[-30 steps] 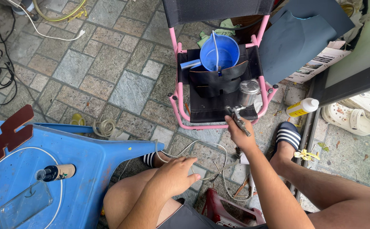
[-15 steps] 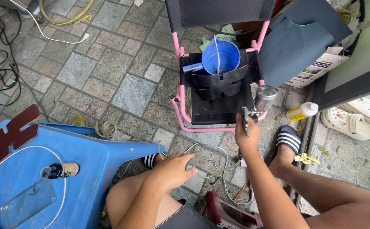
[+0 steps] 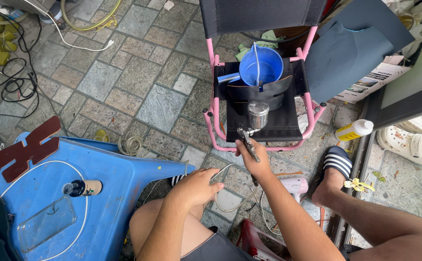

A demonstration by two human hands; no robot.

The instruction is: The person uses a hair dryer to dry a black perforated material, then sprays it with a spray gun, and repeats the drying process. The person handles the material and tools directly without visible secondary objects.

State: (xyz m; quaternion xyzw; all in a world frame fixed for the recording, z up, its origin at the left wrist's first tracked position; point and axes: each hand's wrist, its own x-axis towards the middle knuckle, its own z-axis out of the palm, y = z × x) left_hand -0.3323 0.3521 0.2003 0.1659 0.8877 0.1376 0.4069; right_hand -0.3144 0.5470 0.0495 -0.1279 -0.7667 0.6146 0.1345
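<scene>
My right hand (image 3: pixel 253 161) grips a metal spray gun (image 3: pixel 252 126) with a shiny round cup on top, held over the front edge of a small pink-framed folding chair (image 3: pixel 212 121) with a black seat. On that seat stands a blue plastic scoop (image 3: pixel 259 66) with a thin stick in it, resting in a dark rubber sheet. My left hand (image 3: pixel 199 186) lies on my left knee with its fingers curled loosely and nothing in it. A thin hose (image 3: pixel 223 205) loops on the ground below the hands.
A blue plastic stool (image 3: pixel 109 179) at the left carries a small bottle (image 3: pixel 82 187), a clear phone case (image 3: pixel 45 229) and a dark red wooden piece (image 3: pixel 27 147). A yellow-and-white bottle (image 3: pixel 354 130), a white clog (image 3: pixel 409 145), cables (image 3: pixel 13 87) and a dark board (image 3: pixel 356 48) surround the chair.
My right hand has lifted the spray gun higher and left over the chair seat, so its metal cup now shows in front of the rubber sheet. The view has shifted slightly.
</scene>
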